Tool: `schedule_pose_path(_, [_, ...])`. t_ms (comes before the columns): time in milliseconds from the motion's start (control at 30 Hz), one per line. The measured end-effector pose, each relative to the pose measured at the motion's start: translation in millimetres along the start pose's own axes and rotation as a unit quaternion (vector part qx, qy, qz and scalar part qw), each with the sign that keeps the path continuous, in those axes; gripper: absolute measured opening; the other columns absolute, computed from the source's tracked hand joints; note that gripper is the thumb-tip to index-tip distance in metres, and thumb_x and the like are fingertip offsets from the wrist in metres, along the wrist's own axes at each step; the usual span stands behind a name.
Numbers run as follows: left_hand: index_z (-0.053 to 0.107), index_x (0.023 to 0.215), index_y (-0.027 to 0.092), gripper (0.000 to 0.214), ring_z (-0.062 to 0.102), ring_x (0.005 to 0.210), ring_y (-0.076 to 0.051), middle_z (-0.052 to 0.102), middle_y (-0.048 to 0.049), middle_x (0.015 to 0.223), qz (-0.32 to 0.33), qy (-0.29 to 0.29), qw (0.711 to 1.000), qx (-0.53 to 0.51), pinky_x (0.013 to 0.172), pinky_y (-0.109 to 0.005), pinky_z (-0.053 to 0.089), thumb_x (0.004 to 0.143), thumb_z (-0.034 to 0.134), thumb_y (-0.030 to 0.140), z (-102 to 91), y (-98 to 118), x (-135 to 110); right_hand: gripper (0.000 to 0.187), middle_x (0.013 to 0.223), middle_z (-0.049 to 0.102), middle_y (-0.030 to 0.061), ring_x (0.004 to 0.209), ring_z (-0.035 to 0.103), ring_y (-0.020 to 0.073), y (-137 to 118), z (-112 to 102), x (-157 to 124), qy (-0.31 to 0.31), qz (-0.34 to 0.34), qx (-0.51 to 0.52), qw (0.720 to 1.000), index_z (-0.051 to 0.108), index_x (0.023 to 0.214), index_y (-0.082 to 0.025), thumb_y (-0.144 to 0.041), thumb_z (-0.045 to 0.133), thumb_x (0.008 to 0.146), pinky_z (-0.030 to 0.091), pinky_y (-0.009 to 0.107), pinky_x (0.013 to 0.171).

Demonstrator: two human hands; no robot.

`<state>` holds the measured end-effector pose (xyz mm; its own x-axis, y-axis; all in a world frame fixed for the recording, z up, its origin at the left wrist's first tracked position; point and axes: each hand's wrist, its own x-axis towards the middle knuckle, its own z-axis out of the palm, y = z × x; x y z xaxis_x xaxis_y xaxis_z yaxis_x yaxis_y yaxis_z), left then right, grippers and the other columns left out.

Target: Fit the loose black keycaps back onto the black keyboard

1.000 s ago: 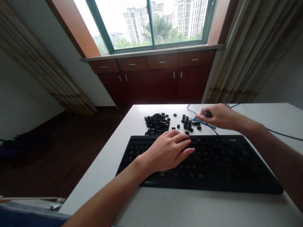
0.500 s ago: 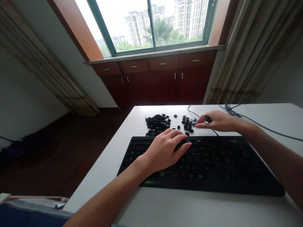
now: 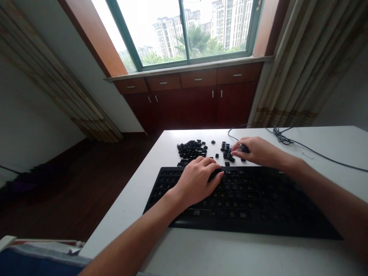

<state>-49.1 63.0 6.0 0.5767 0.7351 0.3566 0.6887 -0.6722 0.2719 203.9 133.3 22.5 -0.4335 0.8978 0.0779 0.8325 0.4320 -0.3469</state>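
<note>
A black keyboard (image 3: 230, 224) lies on the white table, most of its key positions without caps. My left hand (image 3: 198, 178) rests on its upper left-middle part, fingers stretched forward, thumb apart, nothing seen held. Beyond the keyboard, my right hand (image 3: 255, 149) is closed round a small dark rounded object (image 3: 243, 148) whose kind I cannot make out. Its fingertips are at the edge of a small group of black keycaps (image 3: 228, 156), and whether they pinch one is unclear. A larger pile of keycaps (image 3: 190, 148) lies to the left.
Single keycaps (image 3: 213, 142) lie scattered between the piles. A black cable (image 3: 324, 154) runs over the right side of the white table (image 3: 123, 214), bundled near the back. A thin bent wire (image 3: 307, 155) lies near my right wrist. Cabinets (image 3: 198, 103) stand beyond the table.
My right hand has moved left to the small keycap group, with the dark object still in it. The blue piece near its fingertips is now out of sight. My left hand has shifted slightly left.
</note>
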Motion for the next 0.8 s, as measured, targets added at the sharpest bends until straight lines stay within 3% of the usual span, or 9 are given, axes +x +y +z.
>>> schedule_pose_path(200, [0.071, 0.111, 0.02, 0.027, 0.061, 0.101, -0.025, 0.071, -0.0065, 0.112, 0.003, -0.001, 1.0, 0.001, 0.091, -0.044, 0.054, 0.1, 0.052, 0.036, -0.6, 0.5, -0.2, 0.029, 0.105, 0.073, 0.0051, 0.088, 0.067, 0.0239, -15.4, 17.7, -2.1, 0.035, -0.026, -0.019, 0.999, 0.076, 0.099, -0.028, -0.049, 0.059, 0.09, 0.045, 0.034, 0.076])
schedule_pose_path(367, [0.071, 0.111, 0.02, 0.028, 0.061, 0.101, -0.024, 0.071, -0.0063, 0.113, 0.004, -0.003, 1.0, 0.003, 0.092, -0.043, 0.054, 0.1, 0.051, 0.036, -0.3, 0.2, -0.3, 0.033, 0.106, 0.072, 0.0061, 0.089, 0.068, 0.026, -4.9, 12.3, -1.4, 0.046, -0.014, -0.03, 0.998, 0.074, 0.106, -0.028, -0.052, 0.059, 0.09, 0.046, 0.035, 0.077])
schedule_pose_path(633, [0.07, 0.112, 0.019, 0.028, 0.061, 0.101, -0.023, 0.07, -0.0063, 0.112, 0.012, -0.006, 1.0, 0.005, 0.093, -0.043, 0.053, 0.101, 0.05, 0.035, -0.6, 0.8, -0.5, 0.042, 0.106, 0.076, 0.0082, 0.095, 0.069, 0.0275, 9.6, 11.3, 0.9, 0.014, -0.017, -0.025, 0.999, 0.074, 0.114, -0.024, -0.055, 0.06, 0.089, 0.049, 0.037, 0.085])
schedule_pose_path(800, [0.069, 0.113, 0.019, 0.026, 0.061, 0.104, -0.023, 0.069, -0.007, 0.116, -0.012, 0.033, 0.999, 0.025, 0.092, -0.041, 0.054, 0.101, 0.049, 0.032, -13.1, -18.3, 1.3, 0.039, 0.106, 0.076, 0.0078, 0.093, 0.069, 0.0265, 14.3, 5.3, -0.4, 0.027, -0.012, -0.012, 0.999, 0.075, 0.112, -0.025, -0.053, 0.06, 0.089, 0.049, 0.036, 0.084])
